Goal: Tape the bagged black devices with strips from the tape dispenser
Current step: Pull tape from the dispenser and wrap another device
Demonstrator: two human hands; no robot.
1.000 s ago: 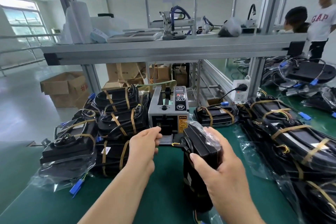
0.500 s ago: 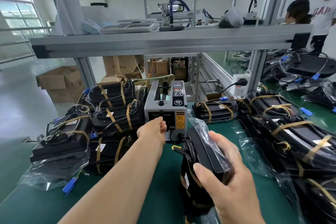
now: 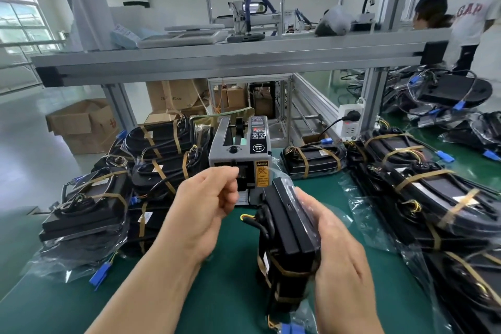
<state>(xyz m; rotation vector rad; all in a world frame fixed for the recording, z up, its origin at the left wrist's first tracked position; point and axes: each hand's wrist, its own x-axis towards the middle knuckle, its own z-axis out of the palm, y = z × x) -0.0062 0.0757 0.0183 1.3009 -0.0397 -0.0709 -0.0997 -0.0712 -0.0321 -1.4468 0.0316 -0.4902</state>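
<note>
A grey tape dispenser (image 3: 241,149) stands at the middle of the green mat (image 3: 233,266). My left hand (image 3: 208,203) is at its front outlet, thumb and forefinger pinched together there; the tape strip between them is barely visible. Just right of it my right hand (image 3: 339,260) grips a bagged black device (image 3: 287,228) that stands on end on the mat, with brown tape bands round its lower part and loose clear bag around the top.
Taped bagged devices are stacked at the left (image 3: 162,171) and in a long row at the right (image 3: 433,190); one more (image 3: 314,160) lies behind the dispenser. An aluminium shelf beam (image 3: 217,62) crosses overhead. Two people (image 3: 471,16) stand at the far right.
My left hand has reached forward to the dispenser's outlet and closed its fingers there. The right hand has kept its hold on the upright device, which now sits slightly further right.
</note>
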